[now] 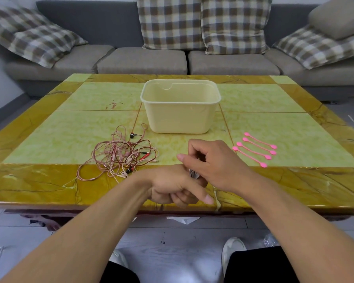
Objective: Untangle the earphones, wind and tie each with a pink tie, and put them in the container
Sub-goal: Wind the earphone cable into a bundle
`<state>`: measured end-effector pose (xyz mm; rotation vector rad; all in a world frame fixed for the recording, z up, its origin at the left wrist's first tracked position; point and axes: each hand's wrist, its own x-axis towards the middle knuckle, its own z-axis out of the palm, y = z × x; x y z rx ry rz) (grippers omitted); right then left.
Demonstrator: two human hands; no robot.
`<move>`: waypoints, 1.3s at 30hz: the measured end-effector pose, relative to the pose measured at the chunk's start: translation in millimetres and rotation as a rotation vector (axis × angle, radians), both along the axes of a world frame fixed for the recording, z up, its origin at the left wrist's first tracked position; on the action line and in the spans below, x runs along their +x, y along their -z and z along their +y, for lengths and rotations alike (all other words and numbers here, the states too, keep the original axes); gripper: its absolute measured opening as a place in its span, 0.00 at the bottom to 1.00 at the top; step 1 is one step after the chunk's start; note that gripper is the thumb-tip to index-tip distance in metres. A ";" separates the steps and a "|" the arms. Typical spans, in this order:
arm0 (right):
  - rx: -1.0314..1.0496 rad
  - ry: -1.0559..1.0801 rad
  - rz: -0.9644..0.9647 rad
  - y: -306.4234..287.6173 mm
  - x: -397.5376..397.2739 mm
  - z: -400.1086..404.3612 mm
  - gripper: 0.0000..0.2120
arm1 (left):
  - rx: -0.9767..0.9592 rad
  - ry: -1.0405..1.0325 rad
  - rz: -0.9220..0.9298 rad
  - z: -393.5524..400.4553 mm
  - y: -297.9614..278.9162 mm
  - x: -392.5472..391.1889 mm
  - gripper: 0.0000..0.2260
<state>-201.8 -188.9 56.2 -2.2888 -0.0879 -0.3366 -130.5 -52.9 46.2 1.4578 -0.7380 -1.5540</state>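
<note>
A tangle of pink and reddish earphone cables [121, 158] lies on the table, left of centre. Behind it stands a cream plastic container [180, 108], nothing visible inside. Several pink ties [255, 149] lie in a row to the right. Near the table's front edge my left hand [172, 186] and my right hand [214, 162] meet. Between them they hold a small bundle of pale wound cable [193, 174], mostly hidden by the fingers. My right hand's fingers curl over it from above.
The yellow-green marble table [49, 180] has a darker border. A grey sofa [143, 60] with checked cushions runs behind it. My knees and white shoes [232, 252] show below the table's front edge.
</note>
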 end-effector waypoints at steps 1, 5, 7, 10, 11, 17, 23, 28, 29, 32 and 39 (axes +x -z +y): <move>0.012 0.004 -0.009 1.6 0.0 0.7 0.19 | 0.013 -0.017 0.001 0.0 1.2 -0.9 0.24; 0.133 0.085 -0.044 3.1 1.5 -7.1 0.18 | -0.025 -0.149 -0.042 -2.8 -0.6 -2.2 0.17; 0.215 0.108 -0.040 1.3 2.3 -13.8 0.19 | -0.073 -0.201 -0.099 -3.6 -5.9 -4.0 0.13; 0.362 0.141 -0.025 1.5 2.5 -21.3 0.20 | -0.131 -0.238 -0.125 -4.4 -9.5 -6.9 0.17; 0.399 0.155 -0.031 2.9 2.8 -23.5 0.19 | -0.140 -0.277 -0.101 -5.0 -8.2 -7.2 0.21; 0.374 0.291 -0.111 14.4 6.4 -26.5 0.19 | -0.042 -0.637 -0.038 -21.4 7.1 -16.1 0.23; 0.293 0.379 -0.154 20.3 3.4 -25.6 0.18 | 0.090 -0.592 -0.163 -28.2 9.2 -14.7 0.24; 0.487 0.479 -0.103 27.3 3.7 -36.4 0.15 | 0.045 -0.592 -0.291 -39.8 9.8 -12.5 0.25; 0.485 0.486 -0.073 29.2 3.2 -38.1 0.15 | 0.062 -0.594 -0.323 -41.9 11.4 -12.9 0.24; 0.447 0.469 0.067 33.4 -2.5 -44.4 0.14 | 0.106 -0.621 -0.390 -48.9 16.6 -15.6 0.21; 0.040 0.579 0.292 36.1 -18.8 -110.9 0.10 | 0.129 -0.762 -0.490 -56.9 34.7 -1.5 0.19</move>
